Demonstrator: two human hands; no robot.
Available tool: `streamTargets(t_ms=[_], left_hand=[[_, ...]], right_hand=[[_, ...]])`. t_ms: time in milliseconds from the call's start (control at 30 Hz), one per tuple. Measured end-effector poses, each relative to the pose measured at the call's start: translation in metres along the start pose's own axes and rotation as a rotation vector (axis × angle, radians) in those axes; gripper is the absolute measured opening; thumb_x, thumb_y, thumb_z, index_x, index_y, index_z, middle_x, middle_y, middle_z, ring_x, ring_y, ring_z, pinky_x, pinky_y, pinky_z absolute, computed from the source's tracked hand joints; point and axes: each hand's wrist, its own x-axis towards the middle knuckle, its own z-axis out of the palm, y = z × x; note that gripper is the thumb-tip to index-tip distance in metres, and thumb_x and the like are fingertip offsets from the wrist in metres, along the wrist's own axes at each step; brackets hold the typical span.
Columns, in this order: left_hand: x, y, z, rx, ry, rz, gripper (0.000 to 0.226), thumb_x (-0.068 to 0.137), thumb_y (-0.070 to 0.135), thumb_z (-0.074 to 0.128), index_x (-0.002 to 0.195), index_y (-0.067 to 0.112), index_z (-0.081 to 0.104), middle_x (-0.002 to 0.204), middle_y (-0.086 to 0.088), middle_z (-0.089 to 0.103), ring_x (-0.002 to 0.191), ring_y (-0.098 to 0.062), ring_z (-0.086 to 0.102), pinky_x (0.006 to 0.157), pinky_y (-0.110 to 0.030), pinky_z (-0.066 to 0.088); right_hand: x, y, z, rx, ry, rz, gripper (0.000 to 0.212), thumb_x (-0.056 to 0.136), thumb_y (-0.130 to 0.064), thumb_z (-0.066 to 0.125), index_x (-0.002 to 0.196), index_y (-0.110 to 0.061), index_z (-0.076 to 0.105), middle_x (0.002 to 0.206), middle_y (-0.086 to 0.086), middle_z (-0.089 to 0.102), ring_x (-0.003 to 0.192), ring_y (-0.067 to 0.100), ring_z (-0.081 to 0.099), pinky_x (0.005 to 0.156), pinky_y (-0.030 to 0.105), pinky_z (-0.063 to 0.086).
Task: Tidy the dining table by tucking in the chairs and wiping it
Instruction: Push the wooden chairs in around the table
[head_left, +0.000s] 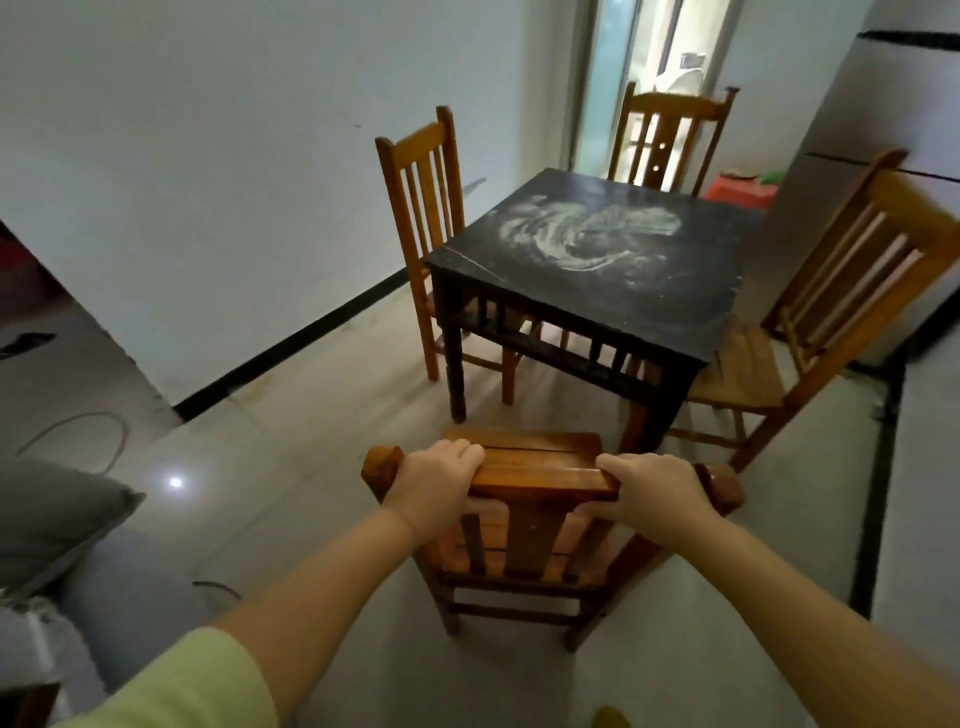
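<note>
Wooden near chair (540, 525) stands in the foreground, its back toward the camera and its seat facing the dining table (587, 270), set apart from the table's near corner and not tucked in. Left hand (434, 488) grips the top rail of the chair back near its left post, fingers curled over the rail's far edge. Right hand (657, 493) grips the same rail near the right post, fingers likewise wrapped over it. Both forearms extend from the bottom of the view; a pale yellow-green sleeve (171, 686) covers the left upper arm. The table is square and dark, with whitish swirled smears (582, 231) across its top. Left chair (421, 208) stands against the table's left side, seat partly beneath it. Far chair (670, 137) stands at the far side, close in. Right chair (831, 291) stands at the right side, angled, seat just beside the table edge. A red object (740, 192) sits on the floor beyond the table. A grey cushion (52, 525) lies at lower left. The floor is pale tile (291, 426); a white wall (208, 156) with dark skirting runs along the left.
</note>
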Motion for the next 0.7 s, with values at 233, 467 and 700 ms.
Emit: streamTargets(t_ms=[233,467,700], left_hand=[[0.048,-0.073,0.005,0.013,-0.072,0.032,0.054,0.07,0.075,0.052,0.08,0.022,0.05,0.074,0.004,0.055,0.059,-0.008,0.043,0.047,-0.023,0.044],[0.133,-0.131,-0.002,-0.025,-0.122,-0.162,0.044,0.07,0.062,0.068,0.083,0.026,0.048,0.082,0.008,0.05,0.079,-0.01,0.052,0.074,-0.027,0.048],[0.2,-0.175,0.001,-0.005,-0.165,-0.076,0.046,0.072,0.065,0.064,0.09,0.024,0.053,0.088,0.005,0.059,0.082,-0.01,0.056,0.075,-0.027,0.05]], right_hand=[[0.056,-0.024,-0.001,0.057,0.08,0.049,0.046,0.08,-0.07,0.048,0.096,-0.027,0.053,0.087,-0.01,0.061,0.079,0.012,0.06,0.06,0.025,0.037],[0.148,-0.018,-0.02,0.108,0.127,0.151,0.041,0.079,-0.07,0.049,0.081,-0.029,0.047,0.075,-0.01,0.055,0.067,0.01,0.054,0.059,0.025,0.043],[0.21,0.002,-0.033,0.109,0.108,0.217,0.044,0.076,-0.074,0.049,0.082,-0.03,0.044,0.077,-0.009,0.056,0.068,0.014,0.053,0.055,0.027,0.041]])
